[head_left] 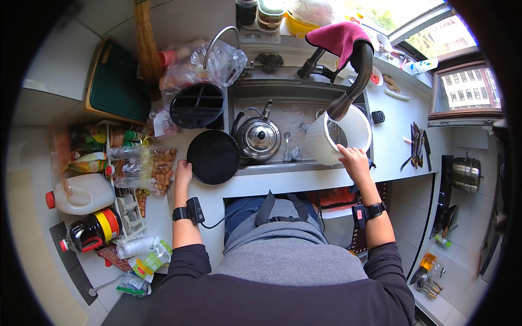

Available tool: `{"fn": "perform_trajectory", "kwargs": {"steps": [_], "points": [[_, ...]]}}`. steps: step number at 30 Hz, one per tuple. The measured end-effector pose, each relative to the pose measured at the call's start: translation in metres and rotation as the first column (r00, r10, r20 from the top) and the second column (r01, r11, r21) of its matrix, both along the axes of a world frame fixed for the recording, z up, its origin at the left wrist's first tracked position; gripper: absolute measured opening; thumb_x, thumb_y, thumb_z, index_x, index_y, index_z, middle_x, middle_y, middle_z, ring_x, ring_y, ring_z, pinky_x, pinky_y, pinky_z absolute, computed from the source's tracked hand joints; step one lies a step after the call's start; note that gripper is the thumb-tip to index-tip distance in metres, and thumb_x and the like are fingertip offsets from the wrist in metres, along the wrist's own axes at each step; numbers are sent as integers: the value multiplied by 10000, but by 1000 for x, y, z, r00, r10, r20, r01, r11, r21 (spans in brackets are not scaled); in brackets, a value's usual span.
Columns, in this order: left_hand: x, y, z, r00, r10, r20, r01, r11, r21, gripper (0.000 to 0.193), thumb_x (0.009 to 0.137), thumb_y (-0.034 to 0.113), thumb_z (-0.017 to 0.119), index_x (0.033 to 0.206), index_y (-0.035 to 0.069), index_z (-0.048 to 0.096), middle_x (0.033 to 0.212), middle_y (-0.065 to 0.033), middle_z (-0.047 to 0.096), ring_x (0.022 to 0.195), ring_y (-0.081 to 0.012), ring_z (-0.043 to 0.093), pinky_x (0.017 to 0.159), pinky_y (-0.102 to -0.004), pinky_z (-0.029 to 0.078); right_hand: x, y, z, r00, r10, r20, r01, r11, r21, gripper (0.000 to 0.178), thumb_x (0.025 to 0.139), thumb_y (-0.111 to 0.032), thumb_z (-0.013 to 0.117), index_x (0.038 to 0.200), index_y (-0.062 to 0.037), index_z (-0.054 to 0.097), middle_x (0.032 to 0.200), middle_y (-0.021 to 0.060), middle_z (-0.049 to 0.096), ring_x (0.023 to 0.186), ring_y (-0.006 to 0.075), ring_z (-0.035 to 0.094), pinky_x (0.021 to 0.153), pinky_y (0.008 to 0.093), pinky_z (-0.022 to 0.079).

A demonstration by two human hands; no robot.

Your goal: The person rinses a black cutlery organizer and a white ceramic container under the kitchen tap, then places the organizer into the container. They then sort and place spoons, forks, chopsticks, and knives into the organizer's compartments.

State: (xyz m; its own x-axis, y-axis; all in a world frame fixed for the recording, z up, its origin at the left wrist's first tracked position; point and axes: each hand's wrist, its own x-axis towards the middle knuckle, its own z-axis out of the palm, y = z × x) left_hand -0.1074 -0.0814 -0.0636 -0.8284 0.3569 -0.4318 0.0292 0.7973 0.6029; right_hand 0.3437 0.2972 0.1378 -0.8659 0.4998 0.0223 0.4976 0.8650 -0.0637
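A white ribbed cylindrical container [329, 146] is tilted over the right side of the sink, beneath the dark faucet [348, 98]. My right hand [356, 164] grips its near rim, thumb and fingers closed on the wall. At the left, my left hand [184, 171] is at the edge of a flat black round tray [213, 157], fingers curled and partly hidden. The tray lies at the sink's left front corner. Behind it stands a black round divided insert [197, 106]. A shiny steel kettle [259, 138] with a black handle sits in the sink [296, 117].
A pink cloth [340, 41] drapes over the faucet. Cutlery [417, 145] lies on the right counter, with a steel pot [466, 173] beyond. Bottles, a white jug [84, 194] and food bags crowd the left. A plastic bag [190, 62] is behind the insert.
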Motion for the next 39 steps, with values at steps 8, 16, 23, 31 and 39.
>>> {"fn": "perform_trajectory", "kwargs": {"steps": [8, 16, 23, 31, 39], "points": [[55, 23, 81, 882, 63, 468, -301, 839, 454, 372, 894, 195, 570, 1223, 60, 457, 1087, -85, 608, 868, -178, 627, 650, -273, 528, 10, 13, -5, 999, 9, -50, -6, 999, 52, 514, 730, -134, 751, 1217, -176, 591, 876, 9, 659, 842, 214, 629, 784, 371, 467], [142, 112, 181, 924, -187, 334, -104, 717, 690, 542, 749, 172, 813, 1165, 68, 480, 1031, -35, 594, 873, -122, 593, 718, -250, 496, 54, 30, -8, 981, -8, -191, 14, 999, 33, 498, 736, -141, 748, 1208, -169, 592, 875, 19, 666, 843, 221, 633, 784, 367, 468], [198, 216, 187, 667, -584, -463, 730, 637, 248, 451, 649, 169, 835, 992, 51, 567, 893, -78, 583, 819, -255, 600, 697, -361, 502, 67, 35, -19, 967, 71, -244, -54, 996, 74, 390, 760, -133, 719, 1132, -191, 620, 856, -24, 663, 821, 173, 625, 766, 342, 455], [234, 255, 154, 51, -835, -548, 879, 298, -372, 397, 676, 137, 775, 1018, 150, 572, 958, -71, 585, 904, -289, 615, 727, -401, 547, 82, 36, -21, 968, 171, -184, -142, 977, 162, 301, 827, -131, 600, 1099, -253, 646, 769, -48, 594, 795, 147, 600, 779, 310, 431], [263, 258, 114, -126, -949, -290, 915, 2, -403, 513, 636, 177, 825, 1091, 172, 588, 1020, -77, 598, 938, -311, 618, 744, -417, 548, 98, 34, -10, 964, 31, -263, 9, 988, 151, 308, 827, -85, 582, 1092, -227, 646, 764, -44, 588, 787, 154, 594, 800, 317, 440]]}}
